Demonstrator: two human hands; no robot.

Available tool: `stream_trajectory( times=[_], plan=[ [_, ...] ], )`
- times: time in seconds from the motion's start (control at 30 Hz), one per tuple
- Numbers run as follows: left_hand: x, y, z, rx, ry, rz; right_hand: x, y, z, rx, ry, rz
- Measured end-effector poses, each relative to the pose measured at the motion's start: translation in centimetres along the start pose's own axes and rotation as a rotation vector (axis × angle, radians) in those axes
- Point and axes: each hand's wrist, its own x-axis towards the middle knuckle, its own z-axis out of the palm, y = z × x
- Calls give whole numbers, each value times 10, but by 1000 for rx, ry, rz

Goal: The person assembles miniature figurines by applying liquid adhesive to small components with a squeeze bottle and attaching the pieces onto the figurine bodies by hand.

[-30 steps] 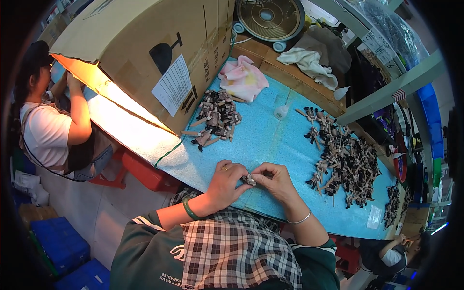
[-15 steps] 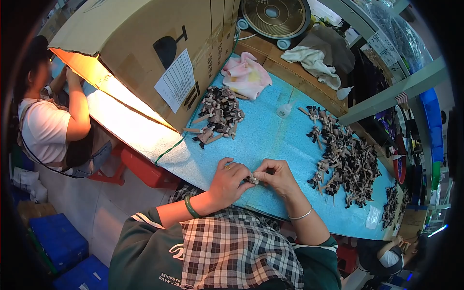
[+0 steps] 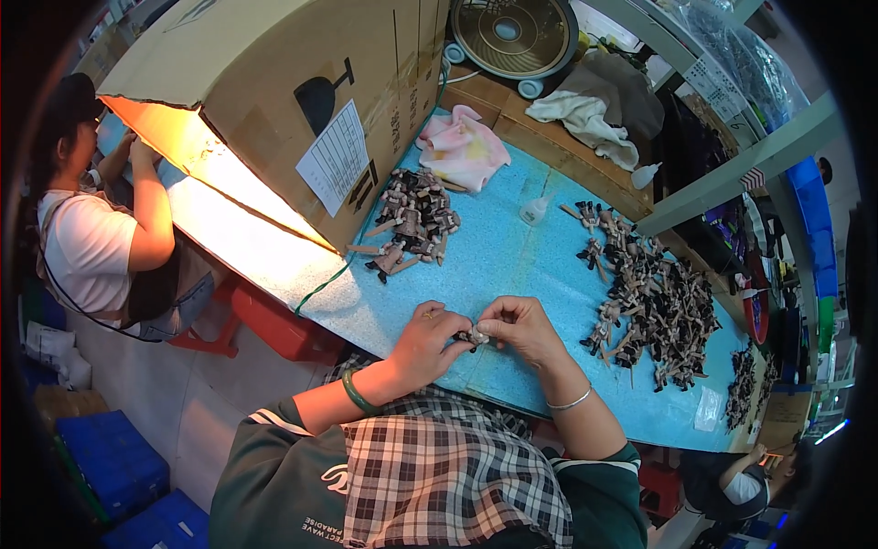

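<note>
Close to the front edge of the blue table, my left hand (image 3: 428, 346) and my right hand (image 3: 523, 331) meet over a small doll-like figure (image 3: 476, 337). Both hands are closed in pinches on it; the fingers hide most of its shape. Beyond my left hand lies a small heap of brown and black figures (image 3: 416, 218). A much larger heap of similar figures (image 3: 654, 306) spreads to the right of my right hand. Between the heaps a small white squeeze bottle (image 3: 533, 212) rests on the blue tabletop (image 3: 498, 261).
A tall cardboard box (image 3: 265, 119) borders the left side, with a green cord (image 3: 320, 285) along its base. Behind lie a pink cloth (image 3: 464, 151), a fan (image 3: 515, 35) and a white rag (image 3: 590, 121). A co-worker (image 3: 101, 220) sits left, near a red stool (image 3: 270, 322).
My fingers have shifted slightly around the small figure, and the left hand has turned a little. The whole view has shifted slightly. The heaps look the same.
</note>
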Motion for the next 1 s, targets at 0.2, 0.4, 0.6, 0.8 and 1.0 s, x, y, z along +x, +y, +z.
stream_trajectory(
  times=[0.2,0.4,0.6,0.8,1.0],
  plan=[
    [0,0,1,13,36,37,0,-5,1,-194,-17,-101],
    [-1,-4,4,-33,62,48,1,-5,-3,-312,-71,-161],
    [0,-2,5,-10,60,49,4,-8,-4,-242,-143,-219],
    [0,0,3,-35,43,-31,4,-14,4,-496,-81,-220],
    [7,3,6,-150,61,-199,-13,23,5,-327,328,-602]
  ],
)
